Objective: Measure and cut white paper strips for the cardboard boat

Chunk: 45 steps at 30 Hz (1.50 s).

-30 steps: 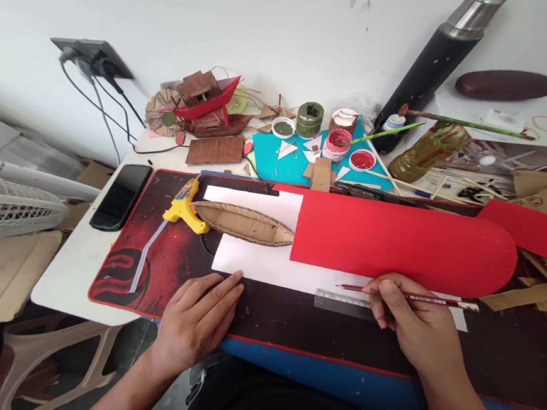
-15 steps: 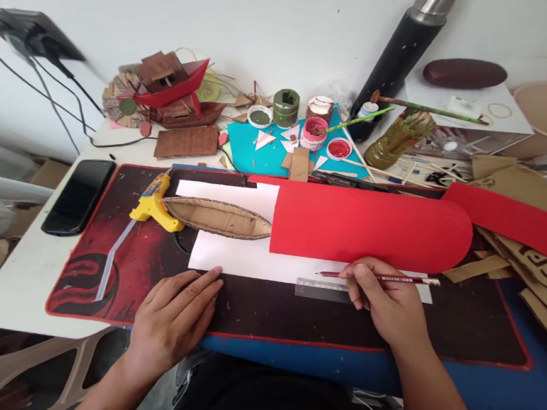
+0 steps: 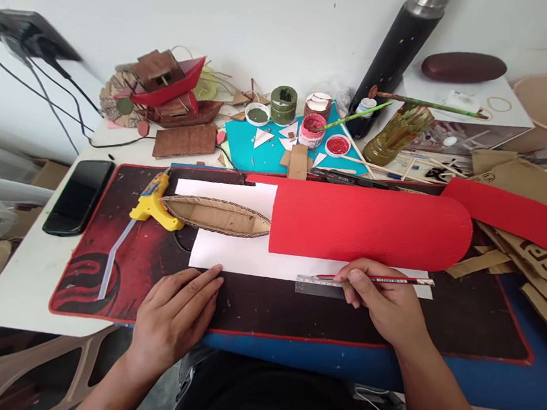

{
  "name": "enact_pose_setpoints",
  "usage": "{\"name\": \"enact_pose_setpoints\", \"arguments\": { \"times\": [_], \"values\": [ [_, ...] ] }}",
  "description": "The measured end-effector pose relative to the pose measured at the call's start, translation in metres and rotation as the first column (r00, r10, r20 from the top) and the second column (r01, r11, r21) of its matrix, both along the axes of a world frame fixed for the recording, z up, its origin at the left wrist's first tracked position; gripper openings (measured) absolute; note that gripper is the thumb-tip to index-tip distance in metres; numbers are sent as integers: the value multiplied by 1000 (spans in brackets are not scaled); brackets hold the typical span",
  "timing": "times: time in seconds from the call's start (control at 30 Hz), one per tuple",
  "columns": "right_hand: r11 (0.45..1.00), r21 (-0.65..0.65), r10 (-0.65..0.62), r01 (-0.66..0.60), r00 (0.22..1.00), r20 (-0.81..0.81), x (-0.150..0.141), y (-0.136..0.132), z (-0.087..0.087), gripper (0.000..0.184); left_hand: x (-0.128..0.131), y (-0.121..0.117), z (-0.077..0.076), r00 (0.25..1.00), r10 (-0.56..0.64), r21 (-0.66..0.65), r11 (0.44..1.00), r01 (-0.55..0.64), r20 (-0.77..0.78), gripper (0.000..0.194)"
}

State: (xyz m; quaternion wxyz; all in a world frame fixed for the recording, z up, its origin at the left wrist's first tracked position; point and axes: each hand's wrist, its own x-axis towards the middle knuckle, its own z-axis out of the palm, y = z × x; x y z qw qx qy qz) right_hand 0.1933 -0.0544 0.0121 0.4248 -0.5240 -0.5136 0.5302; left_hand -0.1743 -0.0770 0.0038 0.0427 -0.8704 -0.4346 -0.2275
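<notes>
My right hand (image 3: pixel 385 300) is closed around a red pencil (image 3: pixel 405 278), whose tip lies over a clear plastic ruler (image 3: pixel 315 285) at the near edge of a white paper sheet (image 3: pixel 239 255). My left hand (image 3: pixel 175 317) rests flat and open on the dark desk mat (image 3: pixel 131 260), fingertips touching the paper's near left corner. A long red corrugated sheet (image 3: pixel 365 226) with a rounded right end lies across the paper. A cardboard boat hull (image 3: pixel 215 216) sits on the paper's left part.
A yellow glue gun (image 3: pixel 153 205) lies left of the hull, a black phone (image 3: pixel 78 195) further left. Paint jars (image 3: pixel 312 129), a teal sheet, a model boat (image 3: pixel 170 96), a black flask (image 3: pixel 402 40) and cardboard scraps (image 3: pixel 531 235) crowd the back and right.
The camera view shifted right and down over the second. My right hand slid the pencil slightly left along the ruler. My left hand stayed put on the mat.
</notes>
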Motion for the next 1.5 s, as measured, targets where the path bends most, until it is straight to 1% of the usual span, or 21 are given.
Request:
{"name": "enact_pose_setpoints", "arguments": {
  "times": [0.17,0.27,0.43,0.57,0.7,0.77,0.83,0.97,1.03,1.1,1.17,1.23,1.4,1.5],
  "values": [
    [998,19,56,-57,998,9,0,1,1,31,-1,-1,-1,1000,9,-5,1000,-9,2,35],
    [997,4,71,-71,997,39,-1,2,3,32,-1,-1,-1,1000,13,-23,1000,-13,11,38],
    [999,-13,48,-47,998,50,-2,2,4,36,-1,-2,-1,1000,13,-35,999,-13,20,40],
    [999,-21,26,-26,999,28,-2,1,2,38,0,0,0,999,24,-48,999,-23,27,35],
    [999,-38,3,-3,1000,23,-1,0,1,39,2,9,9,1000,-2,-66,998,4,24,28],
    [999,-36,-3,4,1000,21,-1,1,1,41,4,16,19,999,-34,-68,997,35,20,26],
    [999,-35,5,-5,1000,17,-2,2,1,43,7,25,32,997,-79,-52,995,80,25,27],
    [999,-40,12,-12,1000,2,-4,4,2,50,24,49,60,985,-170,16,985,170,-1,41],
    [999,-54,5,-6,1000,-12,-4,4,2,52,37,62,71,980,-179,44,982,183,-83,51],
    [998,-67,2,-4,1000,-28,-5,4,2,53,51,75,77,960,-192,72,975,211,-205,64],
    [998,-70,-3,-1,999,-49,-6,4,2,55,64,88,79,923,-229,88,959,268,-309,75],
    [997,-73,-2,-3,997,-71,-7,4,3,57,74,99,78,889,-268,90,943,322,-370,80],
    [997,-81,13,-21,995,-99,-7,4,2,59,87,122,68,857,-316,83,921,380,-407,81],
    [997,-75,8,-16,994,-110,-6,3,2,56,86,133,62,843,-337,84,910,405,-419,73]
  ]
}}
